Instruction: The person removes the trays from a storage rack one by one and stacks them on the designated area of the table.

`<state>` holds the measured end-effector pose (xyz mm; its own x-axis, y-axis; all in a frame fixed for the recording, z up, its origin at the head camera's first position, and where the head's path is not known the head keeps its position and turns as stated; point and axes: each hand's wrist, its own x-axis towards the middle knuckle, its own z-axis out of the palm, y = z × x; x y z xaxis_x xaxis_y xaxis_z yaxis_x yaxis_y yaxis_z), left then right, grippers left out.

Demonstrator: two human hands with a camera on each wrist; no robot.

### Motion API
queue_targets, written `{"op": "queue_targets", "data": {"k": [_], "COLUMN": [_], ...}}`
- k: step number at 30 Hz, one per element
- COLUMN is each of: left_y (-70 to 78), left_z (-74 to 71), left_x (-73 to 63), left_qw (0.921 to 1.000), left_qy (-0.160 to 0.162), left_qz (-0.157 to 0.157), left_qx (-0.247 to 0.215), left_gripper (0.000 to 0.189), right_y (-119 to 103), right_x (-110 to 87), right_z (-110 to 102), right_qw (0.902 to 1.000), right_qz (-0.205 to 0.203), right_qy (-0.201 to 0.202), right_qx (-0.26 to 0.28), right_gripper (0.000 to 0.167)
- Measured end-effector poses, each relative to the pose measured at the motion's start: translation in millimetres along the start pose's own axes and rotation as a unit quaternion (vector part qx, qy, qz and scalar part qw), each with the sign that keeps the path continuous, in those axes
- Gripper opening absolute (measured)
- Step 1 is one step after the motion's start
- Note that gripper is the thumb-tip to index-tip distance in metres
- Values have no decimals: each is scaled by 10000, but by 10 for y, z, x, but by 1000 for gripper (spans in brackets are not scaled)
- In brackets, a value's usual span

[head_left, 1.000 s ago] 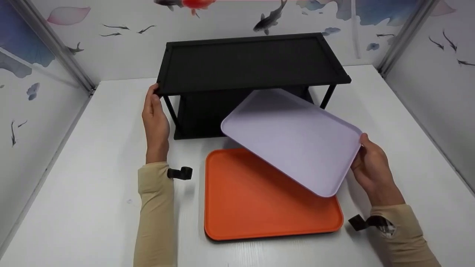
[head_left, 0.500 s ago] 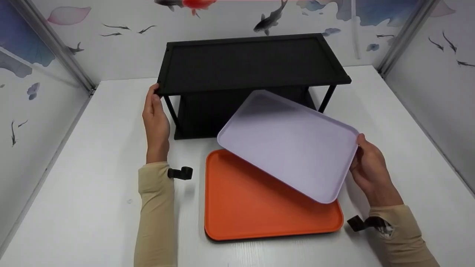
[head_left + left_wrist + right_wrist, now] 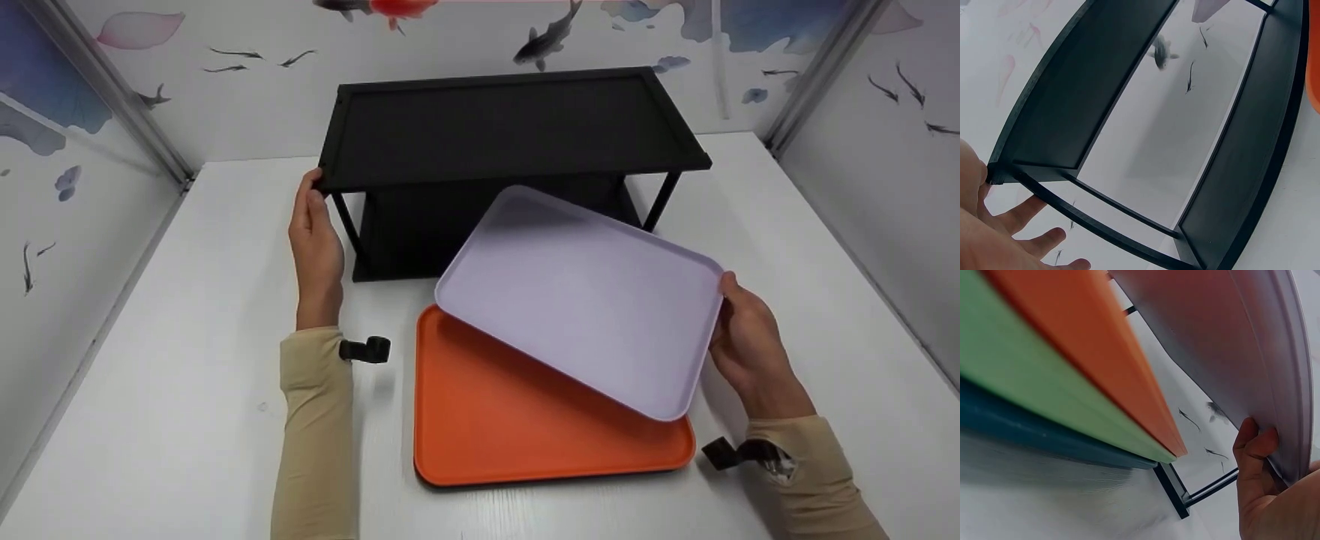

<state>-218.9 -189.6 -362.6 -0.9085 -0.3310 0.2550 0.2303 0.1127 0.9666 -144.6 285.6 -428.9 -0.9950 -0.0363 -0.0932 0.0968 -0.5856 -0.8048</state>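
A lavender tray (image 3: pixel 577 300) is held aloft by my right hand (image 3: pixel 752 341), thumb on top of its right rim and fingertips against its underside (image 3: pixel 1224 354). It tilts over an orange tray (image 3: pixel 525 420), covering part of it. Behind, a black two-tier shelf (image 3: pixel 510 127) stands on the table; the lavender tray's far corner is near its front opening. My left hand (image 3: pixel 316 247) touches the upper left front corner of the shelf. In the left wrist view, that hand's (image 3: pixel 1016 230) fingers are spread and fairly straight beside the shelf's side bar (image 3: pixel 1100 230).
Under the orange tray lie a green tray (image 3: pixel 1061 388) and a dark blue tray (image 3: pixel 1044 433), seen in the right wrist view. The white table (image 3: pixel 187 390) is bounded by printed walls (image 3: pixel 247 90). Slim posts (image 3: pixel 661 201) support the shelf's upper tier.
The lavender tray has moved toward me and a little left, its far corner coming out from beneath the shelf's upper tier. My right hand moved slightly left with it; my left hand stayed in place.
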Motion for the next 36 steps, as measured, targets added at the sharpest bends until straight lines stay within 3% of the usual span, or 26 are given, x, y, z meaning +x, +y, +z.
{"op": "queue_targets", "data": {"k": [19, 28, 36], "left_y": [-2, -11, 2], "left_z": [-5, -3, -3], "left_x": [-9, -9, -13], "left_qw": [9999, 10000, 10000], "left_qy": [26, 30, -16], "left_qz": [-60, -17, 14], "left_qx": [89, 75, 37], "left_gripper": [47, 47, 48], "right_y": [-6, 13, 26], "right_x": [-4, 13, 29], "right_z": [5, 20, 6], "right_qw": [9988, 9954, 9919], "right_qz": [252, 420, 432], "right_qy": [-157, -94, -291], "right_qx": [-387, -858, -1161], "right_gripper": [38, 37, 38]}}
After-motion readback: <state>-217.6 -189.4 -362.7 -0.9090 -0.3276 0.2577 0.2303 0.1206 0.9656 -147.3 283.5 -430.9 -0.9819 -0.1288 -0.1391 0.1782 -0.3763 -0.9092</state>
